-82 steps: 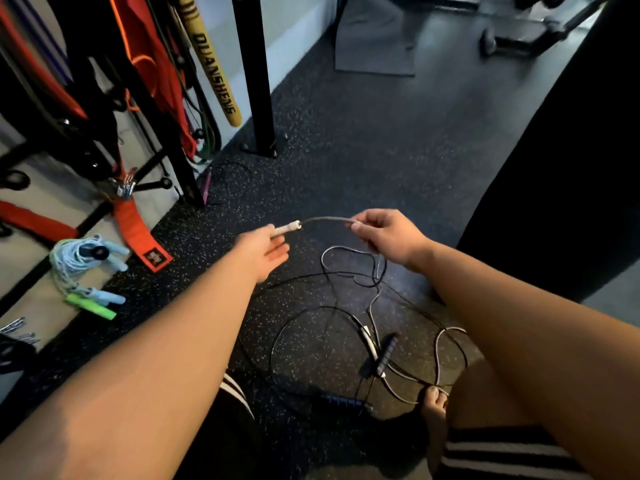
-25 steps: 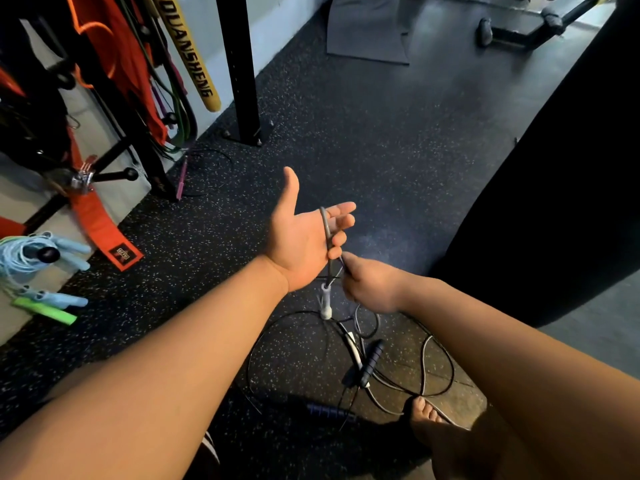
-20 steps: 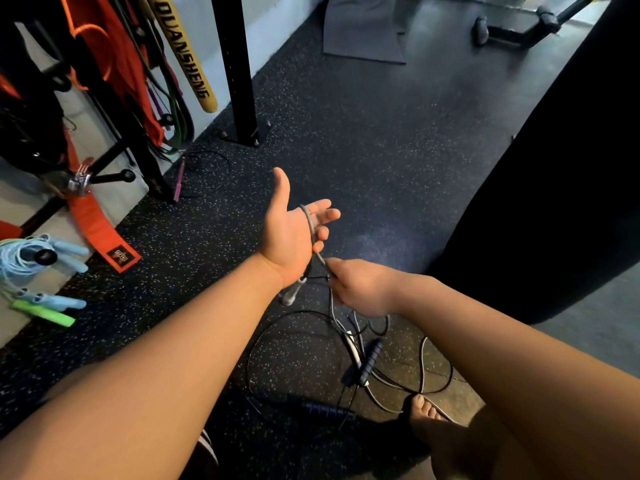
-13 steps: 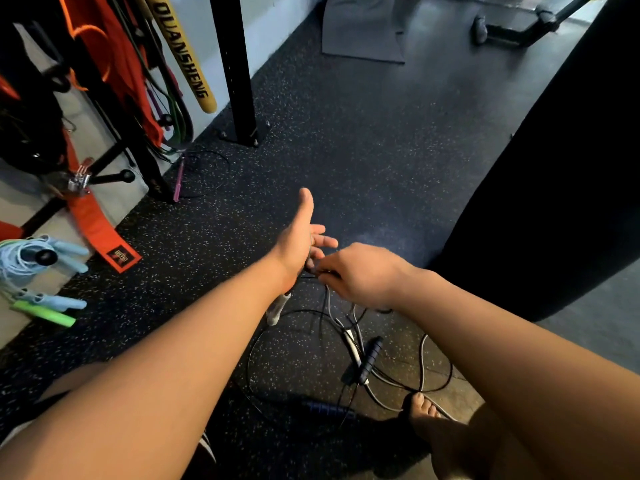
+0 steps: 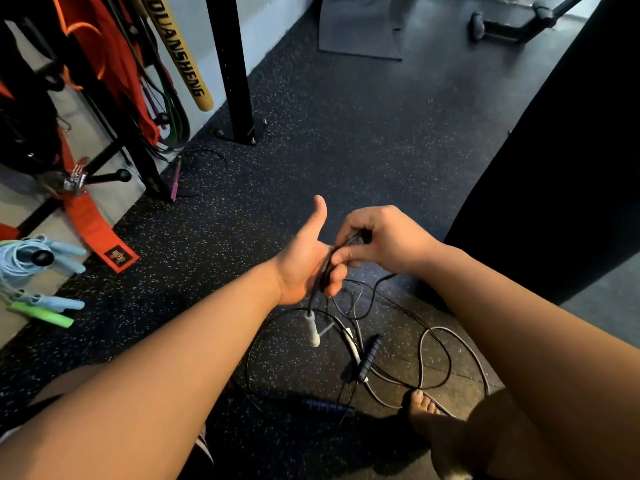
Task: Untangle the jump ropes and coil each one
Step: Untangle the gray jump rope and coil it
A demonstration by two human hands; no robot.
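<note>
My left hand (image 5: 301,268) is held out with palm up and thumb raised, and a grey jump rope (image 5: 313,299) is looped over its fingers. The rope's white handle (image 5: 312,328) dangles just below that hand. My right hand (image 5: 388,240) pinches the same rope right above the left fingers. Below on the floor lies a tangle of thin cords (image 5: 433,355) with a black handle (image 5: 369,356), a second white handle (image 5: 349,341) and a dark blue handle (image 5: 325,407).
My bare foot (image 5: 420,403) rests on the cords' near edge. Coiled light-blue ropes (image 5: 20,261) and a green handle (image 5: 41,315) lie far left by an orange strap (image 5: 93,230). A black post (image 5: 235,81) stands behind, a black punching bag (image 5: 571,133) on the right.
My right hand has risen from below the left palm to above its fingers, carrying the rope round the hand. The white handle swung from left of the wrist to hang straight down.
</note>
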